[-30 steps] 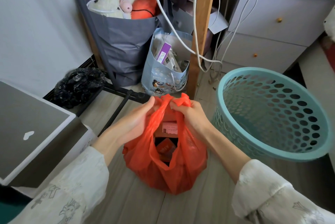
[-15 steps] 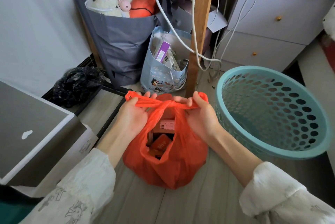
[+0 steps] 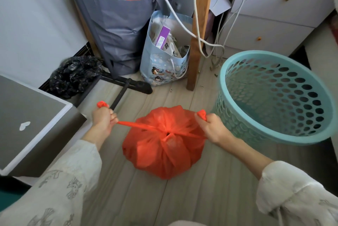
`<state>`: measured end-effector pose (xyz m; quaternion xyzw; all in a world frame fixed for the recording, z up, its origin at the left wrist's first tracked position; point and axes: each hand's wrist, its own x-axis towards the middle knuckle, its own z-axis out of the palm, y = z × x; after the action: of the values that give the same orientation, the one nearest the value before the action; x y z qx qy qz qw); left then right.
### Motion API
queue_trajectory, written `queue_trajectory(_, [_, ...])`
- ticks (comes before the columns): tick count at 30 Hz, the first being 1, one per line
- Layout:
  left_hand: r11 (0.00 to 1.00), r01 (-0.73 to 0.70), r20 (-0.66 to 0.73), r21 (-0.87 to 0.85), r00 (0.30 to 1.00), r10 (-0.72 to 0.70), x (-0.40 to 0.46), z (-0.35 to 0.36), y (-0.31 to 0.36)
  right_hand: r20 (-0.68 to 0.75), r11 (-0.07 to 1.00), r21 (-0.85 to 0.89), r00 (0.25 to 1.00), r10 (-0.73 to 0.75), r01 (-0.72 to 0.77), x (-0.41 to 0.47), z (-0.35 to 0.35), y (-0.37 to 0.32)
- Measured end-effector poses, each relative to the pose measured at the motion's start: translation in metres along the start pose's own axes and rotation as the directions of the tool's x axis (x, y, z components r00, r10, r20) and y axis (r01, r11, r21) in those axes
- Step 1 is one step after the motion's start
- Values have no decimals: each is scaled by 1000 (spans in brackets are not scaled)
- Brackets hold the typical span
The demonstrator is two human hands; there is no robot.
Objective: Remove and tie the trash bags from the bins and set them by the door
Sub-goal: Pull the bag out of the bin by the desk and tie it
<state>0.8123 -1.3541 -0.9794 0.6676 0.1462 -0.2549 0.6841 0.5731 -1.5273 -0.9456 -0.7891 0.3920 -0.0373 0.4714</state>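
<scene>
- On the wooden floor (image 3: 182, 198), between the two arms of the person, sits the orange trash bag (image 3: 162, 150), full and round, with its mouth gathered into a knot at the top.
- The left hand (image 3: 103, 120) is closed in a fist around one handle strip of the bag; the strip runs tight from the fist to the knot, and its end sticks out above the fingers.
- The right hand (image 3: 212, 127) grips the other strip in the same way, pulled to the opposite side.
- Just beside the right hand stands the teal bin (image 3: 274, 134), with holes in its wall, tilted a little and without a bag.
- Farther back, near the wall, lies a black plastic bag (image 3: 73, 75).
- A blue paper bag (image 3: 164, 73) stands beside a wooden leg (image 3: 196, 42).
</scene>
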Motion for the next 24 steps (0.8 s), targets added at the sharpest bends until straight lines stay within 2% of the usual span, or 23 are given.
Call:
queue_trajectory(2, [997, -30, -36, 69, 999, 33, 2, 1, -5, -8, 996, -79, 999, 31, -32, -2, -2, 1])
queue_trajectory(5, [971, -122, -9, 203, 992, 127, -2, 3, -6, -29, 992, -89, 996, 87, -90, 3, -2, 4])
queue_trajectory(7, [958, -191, 47, 212, 982, 185, -7, 4, -3, -22, 990, 51, 991, 129, -128, 6, -1, 12])
queue_trajectory(8, [969, -193, 81, 157, 980, 182, -12, 6, -1, -25, 974, 166, 986, 163, -157, 6, 0, 18])
queue_trajectory(9, [984, -160, 122, 72, 981, 150, -16, 6, 2, -30, 942, 283, 980, 197, -181, 5, 1, 22])
queue_trajectory(11, [995, -30, 247, -90, 968, 51, -24, 8, 5, -76, 899, 398, 970, 232, -184, 0, 4, 26])
queue_trajectory(14, [964, 161, 431, -211, 901, -56, -35, 13, -1, -263, 971, 214, 951, 161, -106, -4, 10, 32])
queue_trajectory(16, [964, 189, 502, -190, 862, -70, -44, 19, -10, -291, 962, 242, 936, 198, -128, -7, 13, 30])
queue_trajectory(18, [974, 180, 543, -139, 836, -77, -50, 27, -18, -178, 844, 481, 916, 359, -238, -12, 18, 23])
queue_trajectory(20, [987, 141, 565, -79, 822, -72, -54, 35, -21, 35, 573, 748, 883, 468, -333, -18, 27, 18])
queue_trajectory(22, [992, 118, 593, -36, 802, -73, -55, 41, -25, 156, 313, 887, 859, 487, -338, -24, 35, 17])
queue_trajectory(24, [996, 90, 608, -14, 791, -63, -57, 46, -31, 170, 159, 949, 865, 472, -273, -26, 39, 13])
